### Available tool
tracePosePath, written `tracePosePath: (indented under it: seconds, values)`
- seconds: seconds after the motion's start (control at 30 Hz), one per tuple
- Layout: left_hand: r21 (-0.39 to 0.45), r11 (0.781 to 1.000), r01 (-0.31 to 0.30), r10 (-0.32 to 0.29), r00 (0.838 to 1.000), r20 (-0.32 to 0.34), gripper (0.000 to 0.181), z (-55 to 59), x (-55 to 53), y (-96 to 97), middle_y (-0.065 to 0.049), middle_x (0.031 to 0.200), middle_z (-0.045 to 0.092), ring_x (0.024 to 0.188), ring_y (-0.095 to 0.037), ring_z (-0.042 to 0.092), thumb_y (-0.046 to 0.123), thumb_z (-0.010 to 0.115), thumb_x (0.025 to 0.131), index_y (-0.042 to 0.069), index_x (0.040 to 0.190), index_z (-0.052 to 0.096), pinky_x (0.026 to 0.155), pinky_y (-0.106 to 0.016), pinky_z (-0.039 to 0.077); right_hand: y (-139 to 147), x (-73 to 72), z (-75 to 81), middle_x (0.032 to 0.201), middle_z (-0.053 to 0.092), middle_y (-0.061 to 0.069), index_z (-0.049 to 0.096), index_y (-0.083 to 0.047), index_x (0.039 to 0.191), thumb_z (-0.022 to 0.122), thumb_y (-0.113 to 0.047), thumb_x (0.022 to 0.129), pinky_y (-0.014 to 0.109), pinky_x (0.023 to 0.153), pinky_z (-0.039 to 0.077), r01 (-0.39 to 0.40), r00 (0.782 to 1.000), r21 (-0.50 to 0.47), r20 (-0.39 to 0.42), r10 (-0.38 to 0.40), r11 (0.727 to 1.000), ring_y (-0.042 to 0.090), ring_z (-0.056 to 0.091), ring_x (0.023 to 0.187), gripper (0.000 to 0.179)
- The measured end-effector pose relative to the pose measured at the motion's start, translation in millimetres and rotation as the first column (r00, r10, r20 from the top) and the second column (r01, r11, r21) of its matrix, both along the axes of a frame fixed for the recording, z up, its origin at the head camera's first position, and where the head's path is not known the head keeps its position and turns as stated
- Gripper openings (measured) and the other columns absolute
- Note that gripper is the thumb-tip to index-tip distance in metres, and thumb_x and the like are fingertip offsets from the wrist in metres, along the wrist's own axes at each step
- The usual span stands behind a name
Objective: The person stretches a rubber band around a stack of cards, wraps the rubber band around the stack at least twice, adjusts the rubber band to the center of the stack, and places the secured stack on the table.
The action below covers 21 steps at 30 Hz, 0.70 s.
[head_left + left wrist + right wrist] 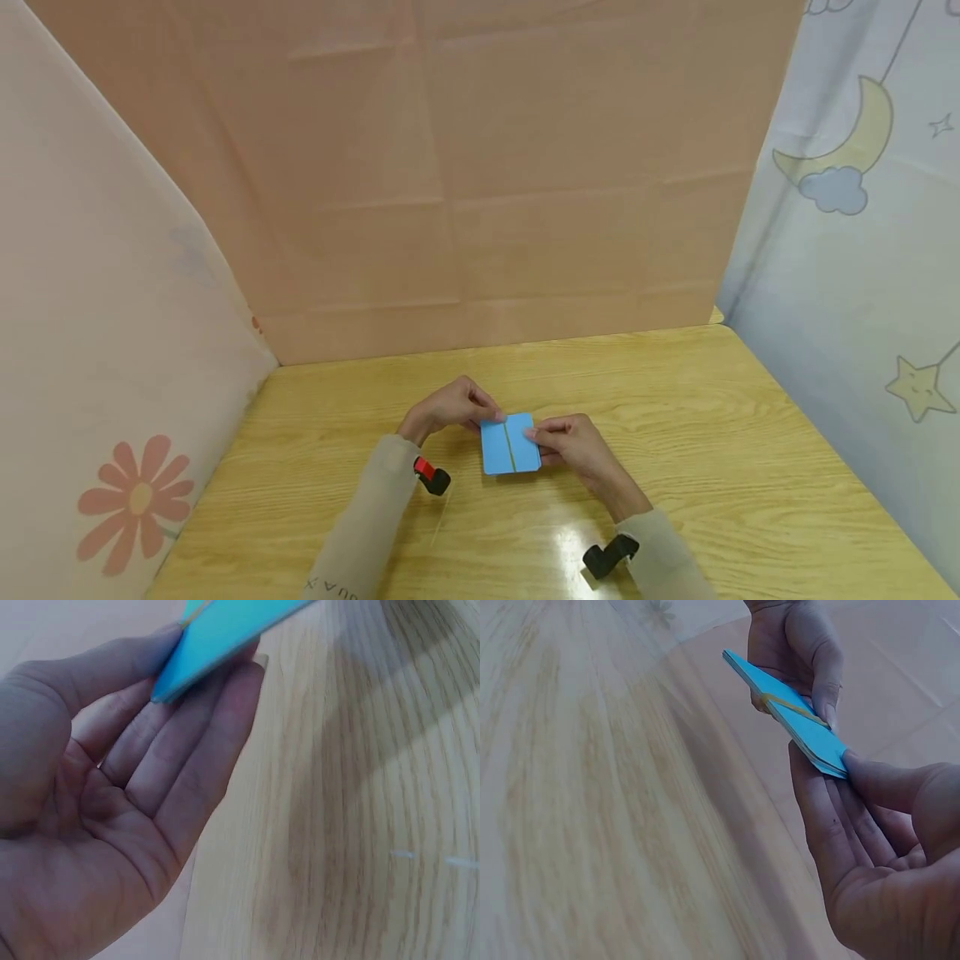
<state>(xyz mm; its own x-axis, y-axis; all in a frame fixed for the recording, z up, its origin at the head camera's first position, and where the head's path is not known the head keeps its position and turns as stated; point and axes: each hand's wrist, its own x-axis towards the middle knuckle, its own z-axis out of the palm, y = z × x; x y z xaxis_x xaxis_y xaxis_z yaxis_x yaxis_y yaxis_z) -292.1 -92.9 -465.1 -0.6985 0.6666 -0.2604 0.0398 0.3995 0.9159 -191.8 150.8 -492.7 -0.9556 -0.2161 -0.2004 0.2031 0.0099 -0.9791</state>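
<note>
A thin stack of square blue cards [495, 450] with rounded corners is held up above the table between both hands. Around its middle runs a yellowish rubber band [793, 707]. My left hand [456, 405] pinches the far left edge of the stack, thumb on top near the band and fingers beneath. On the right edge, my right hand [581, 450] grips the stack with its thumb on the upper face and its fingers below. The right wrist view shows the layered edge of the cards; in the left wrist view only one corner of the blue stack [225, 637] appears.
The wooden table [337, 417] extends beneath both arms. A plain peach cloth [465, 183] hangs along its back edge. Printed cloths stand at the sides, one with a flower [138, 500] at left and one with a moon [862, 133] at right.
</note>
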Motion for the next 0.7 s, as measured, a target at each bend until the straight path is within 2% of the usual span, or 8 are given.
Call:
tracePosePath:
  seconds: [0.33,0.5,0.7]
  values:
    - [0.019,1.0,-0.008,0.007,1.0,0.024,0.021,-2.3,3.8,3.6,-0.006,0.1,0.081,0.076,-0.012,0.075,0.02,0.076,0.098,0.0,0.104,0.083,0.081,-0.044,0.066,5.3,1.5,0.9,0.092,0.08,0.006,0.073,0.015,0.116,0.073,-0.015,0.1,0.027,0.071,0.064,-0.004,1.0,0.002,0.009,0.004,1.0,0.013,0.076,0.078,0.034]
    - [0.032,0.999,-0.005,0.004,0.999,0.039,0.021,-3.2,7.4,6.6,-0.008,0.103,0.081,0.079,-0.013,0.076,0.019,0.076,0.098,0.0,0.104,0.083,0.078,-0.037,0.067,7.2,2.7,0.5,0.094,0.08,0.007,0.072,0.016,0.116,0.072,-0.015,0.101,0.028,0.072,0.065,-0.029,1.0,0.009,0.0,0.029,1.0,0.013,0.076,0.079,0.035]
    - [0.001,1.0,-0.021,0.021,1.0,-0.009,0.021,-0.6,10.8,10.3,-0.007,0.104,0.08,0.077,-0.011,0.069,0.021,0.077,0.097,0.002,0.105,0.084,0.07,-0.029,0.062,2.1,1.6,-2.0,0.097,0.081,0.01,0.072,0.015,0.117,0.072,-0.017,0.101,0.028,0.073,0.065,-0.047,0.999,0.006,-0.015,0.048,0.999,0.014,0.077,0.08,0.036]
